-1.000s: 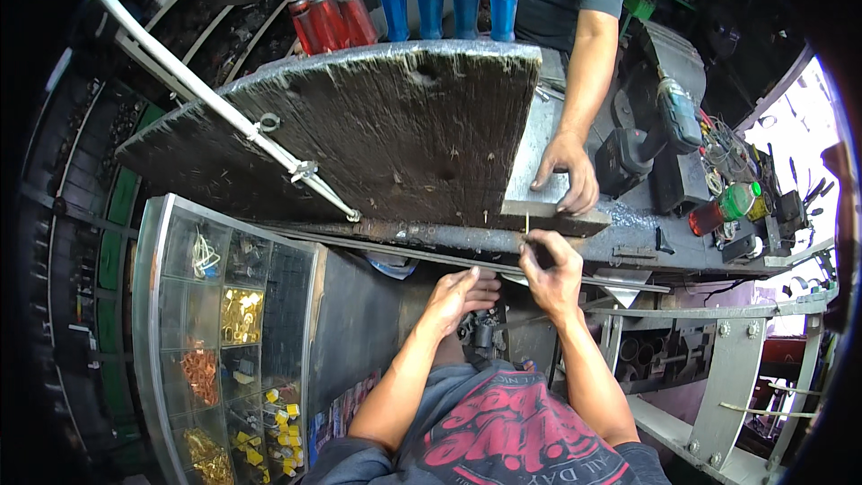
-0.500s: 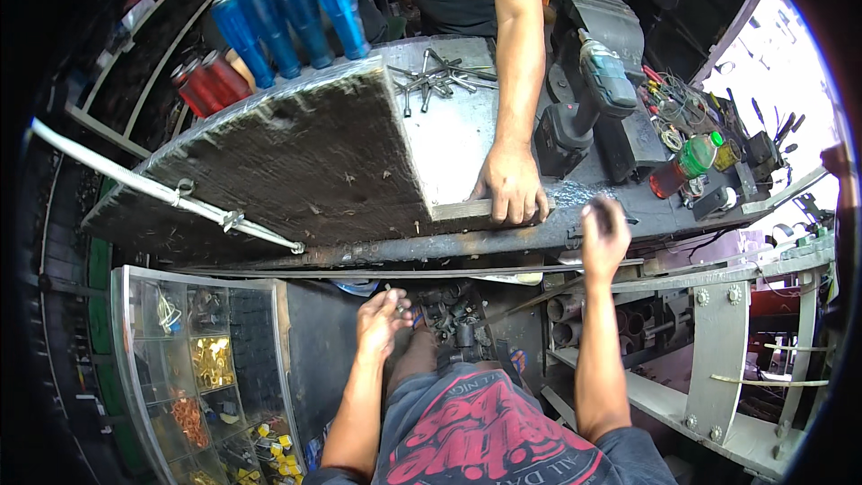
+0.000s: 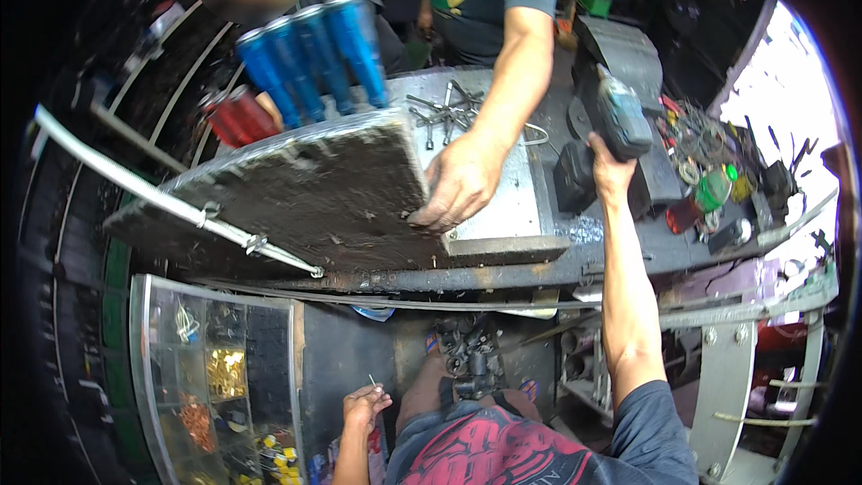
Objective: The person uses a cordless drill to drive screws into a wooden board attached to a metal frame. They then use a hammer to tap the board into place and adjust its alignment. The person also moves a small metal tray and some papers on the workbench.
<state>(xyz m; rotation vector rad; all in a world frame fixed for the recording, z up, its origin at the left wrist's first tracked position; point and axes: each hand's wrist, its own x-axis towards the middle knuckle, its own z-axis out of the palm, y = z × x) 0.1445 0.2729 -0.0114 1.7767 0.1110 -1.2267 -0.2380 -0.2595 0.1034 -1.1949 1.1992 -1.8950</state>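
My right hand (image 3: pixel 613 169) reaches across the workbench and is wrapped round the handle of a teal and black cordless drill (image 3: pixel 626 119). The drill stands upright on its black battery (image 3: pixel 575 178). Down at the lower middle, beside my leg, my left hand (image 3: pixel 364 406) is closed with a thin light-coloured sliver (image 3: pixel 373 381) poking up from its fingers; its kind is too small to make out. Another person's hand (image 3: pixel 462 184) rests on the corner of a dark upright board (image 3: pixel 296 202), next to a wooden strip (image 3: pixel 507 246) along the bench edge.
Blue cans (image 3: pixel 310 63) and red cans (image 3: pixel 241 117) stand behind the board. Several cross-shaped metal wrenches (image 3: pixel 446 112) lie on the bench. A green-capped bottle (image 3: pixel 700 200) and tangled wires (image 3: pixel 696 139) are at the right. A glass-fronted compartment case (image 3: pixel 296 368) stands lower left; a white pole (image 3: pixel 171 189) crosses the left side.
My right hand has moved up and forward onto the drill handle. My left hand has dropped lower. The other person's hand has shifted left from the wooden strip to the board's corner.
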